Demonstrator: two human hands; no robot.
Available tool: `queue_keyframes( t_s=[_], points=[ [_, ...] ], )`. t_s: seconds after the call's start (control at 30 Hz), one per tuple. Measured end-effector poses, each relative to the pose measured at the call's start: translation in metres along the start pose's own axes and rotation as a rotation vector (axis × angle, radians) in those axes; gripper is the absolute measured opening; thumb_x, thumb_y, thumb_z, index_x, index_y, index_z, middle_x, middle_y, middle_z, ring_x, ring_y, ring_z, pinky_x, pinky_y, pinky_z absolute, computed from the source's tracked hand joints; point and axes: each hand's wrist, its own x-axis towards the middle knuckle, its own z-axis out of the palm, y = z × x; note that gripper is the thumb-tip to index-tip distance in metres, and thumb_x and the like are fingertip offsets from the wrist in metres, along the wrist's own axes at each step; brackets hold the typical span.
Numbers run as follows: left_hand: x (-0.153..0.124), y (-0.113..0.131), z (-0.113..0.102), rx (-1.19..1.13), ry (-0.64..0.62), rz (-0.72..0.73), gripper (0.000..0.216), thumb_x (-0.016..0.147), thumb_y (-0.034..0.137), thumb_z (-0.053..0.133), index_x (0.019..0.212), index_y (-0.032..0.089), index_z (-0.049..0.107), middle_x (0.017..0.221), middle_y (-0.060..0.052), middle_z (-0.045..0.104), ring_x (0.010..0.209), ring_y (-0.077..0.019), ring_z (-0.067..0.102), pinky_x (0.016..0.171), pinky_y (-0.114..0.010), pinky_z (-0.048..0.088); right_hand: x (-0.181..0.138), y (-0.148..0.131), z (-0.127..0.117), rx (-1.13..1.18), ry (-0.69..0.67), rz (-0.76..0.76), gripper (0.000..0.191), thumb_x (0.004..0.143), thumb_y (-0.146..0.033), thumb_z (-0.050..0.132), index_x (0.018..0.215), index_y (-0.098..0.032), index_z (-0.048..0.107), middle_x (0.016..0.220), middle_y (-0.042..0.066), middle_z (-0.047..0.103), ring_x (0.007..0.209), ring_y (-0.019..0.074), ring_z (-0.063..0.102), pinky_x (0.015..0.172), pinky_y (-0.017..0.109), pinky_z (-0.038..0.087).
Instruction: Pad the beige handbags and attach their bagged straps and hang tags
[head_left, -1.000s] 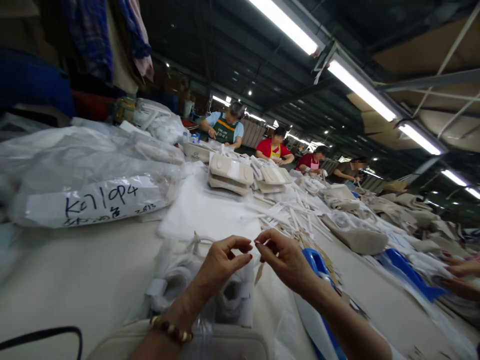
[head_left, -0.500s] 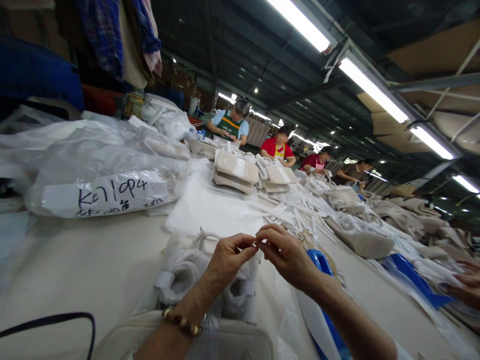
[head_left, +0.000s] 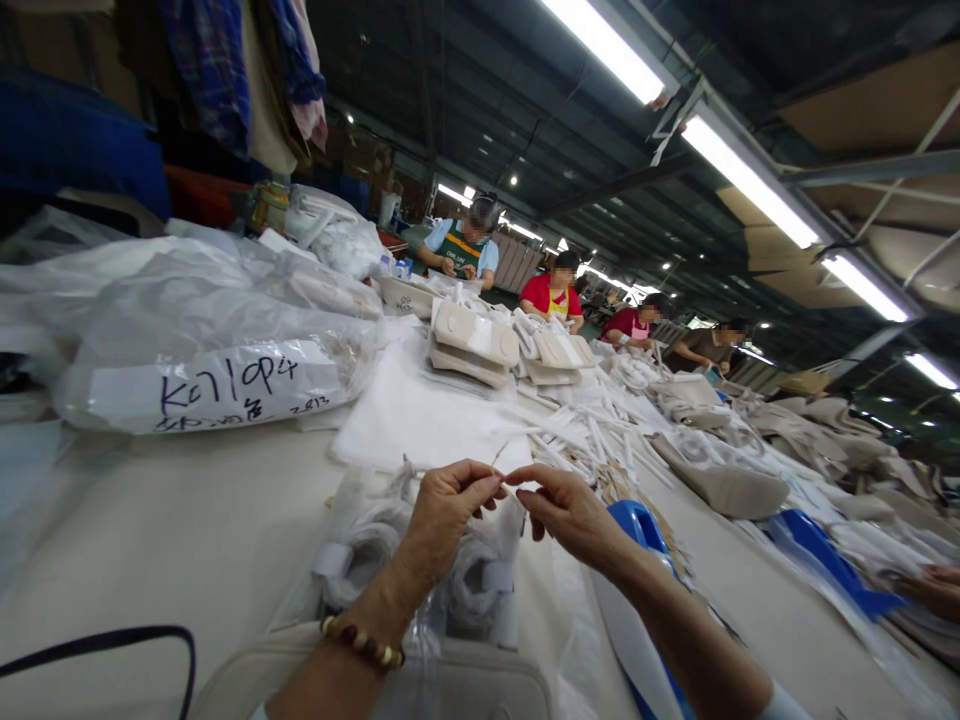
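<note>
Our left hand (head_left: 442, 515) and right hand (head_left: 570, 515) meet fingertip to fingertip, both pinching a thin pale strip (head_left: 508, 490) above a clear plastic bag of white rolls (head_left: 420, 570). Beyond lie a labelled bag (head_left: 217, 385) and stacked cream bags (head_left: 472, 345).

hands (head_left: 510, 505) | fingertips parted slightly since before | thin strip (head_left: 501, 455) now raised

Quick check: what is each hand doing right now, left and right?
Left hand: pinched shut on a thin white strip.
Right hand: fingertips pinched at the strip's other end.
</note>
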Motion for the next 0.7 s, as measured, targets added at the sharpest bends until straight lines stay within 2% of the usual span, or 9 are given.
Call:
queue_keyframes(
  t_s=[0.1, 0.27, 0.37, 0.47, 0.57, 0.7],
  points=[
    [0.0, 0.0, 0.0, 0.002, -0.004, 0.002, 0.015, 0.064, 0.029, 0.065, 0.067, 0.015, 0.068, 0.062, -0.001, 0.066, 0.056, -0.0103, 0.051, 0.053, -0.021, 0.037, 0.001, 0.0, 0.005, 0.066, -0.048, -0.022, 0.019, 0.078, -0.027, 0.048, 0.087, -0.016, 0.062, 0.048, -0.006, 0.051, 0.039, 0.0088, 0.05, 0.041, 0.019, 0.037],
    [0.0, 0.001, 0.0, 0.001, 0.001, 0.007, 0.017, 0.063, 0.031, 0.065, 0.068, 0.015, 0.068, 0.06, 0.0, 0.064, 0.055, -0.0104, 0.051, 0.053, -0.022, 0.037, 0.002, -0.002, 0.011, 0.121, 0.001, -0.018, 0.016, 0.077, -0.033, 0.052, 0.078, -0.017, 0.056, 0.052, -0.006, 0.052, 0.038, 0.0074, 0.051, 0.037, 0.016, 0.034],
    [0.0, 0.002, -0.001, 0.009, 0.014, 0.006, 0.018, 0.063, 0.031, 0.065, 0.068, 0.015, 0.068, 0.059, -0.001, 0.064, 0.055, -0.011, 0.052, 0.053, -0.022, 0.037, 0.002, -0.002, 0.013, 0.242, 0.02, 0.016, 0.016, 0.076, -0.034, 0.052, 0.078, -0.018, 0.051, 0.064, -0.004, 0.059, 0.036, 0.0056, 0.052, 0.034, 0.015, 0.03],
    [0.0, 0.003, -0.003, 0.015, 0.041, 0.011, 0.018, 0.062, 0.032, 0.065, 0.067, 0.015, 0.067, 0.059, -0.001, 0.064, 0.055, -0.0111, 0.051, 0.053, -0.023, 0.037, 0.001, -0.002, 0.014, 0.318, -0.041, 0.026, 0.019, 0.075, -0.036, 0.054, 0.077, -0.016, 0.051, 0.074, 0.0, 0.066, 0.038, 0.0051, 0.053, 0.035, 0.015, 0.03],
    [0.001, 0.003, -0.004, 0.016, 0.071, 0.014, 0.019, 0.062, 0.033, 0.064, 0.067, 0.015, 0.067, 0.06, -0.001, 0.065, 0.054, -0.0109, 0.051, 0.053, -0.023, 0.037, 0.001, -0.001, 0.013, 0.351, -0.063, 0.044, 0.019, 0.073, -0.033, 0.055, 0.077, -0.015, 0.053, 0.071, 0.001, 0.067, 0.039, 0.0052, 0.054, 0.036, 0.015, 0.029],
    [0.002, 0.002, -0.003, 0.036, 0.087, 0.002, 0.019, 0.061, 0.034, 0.064, 0.065, 0.015, 0.066, 0.059, -0.002, 0.065, 0.054, -0.0116, 0.051, 0.052, -0.023, 0.037, 0.002, 0.001, 0.013, 0.354, -0.017, 0.084, 0.009, 0.068, -0.022, 0.053, 0.075, -0.016, 0.052, 0.062, -0.003, 0.065, 0.036, 0.0052, 0.051, 0.035, 0.015, 0.031]
  ],
)
